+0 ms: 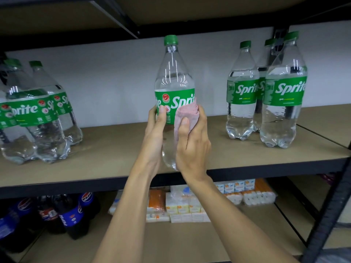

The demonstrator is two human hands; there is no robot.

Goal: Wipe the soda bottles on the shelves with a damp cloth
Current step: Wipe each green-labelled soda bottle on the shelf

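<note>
Against one bottle (pixel 173 76), one cloth (pixel 187 113)

Held bottle (pixel 173 73): clear, green cap, green label with white lettering and a red round badge. Cloth (pixel 187 113): pale pink. Shelf board (pixel 114 149) tan, frame (pixel 76 187) black; lower bottles (pixel 72 211) dark, blue labels.

The white word "Sprite" is printed on the green label (pixel 167 92) of the held clear plastic bottle with a green cap (pixel 173 73); its last letter is covered by a pink cloth (pixel 187 114). The same word is seen on the clear green-labelled bottles at the right (pixel 284 92) and, cut short, on the leaning clear bottles at the left (pixel 28 111). "Pepsi" is read on dark blue-labelled bottles (pixel 86 199) on the lower shelf (pixel 190 243).
</note>
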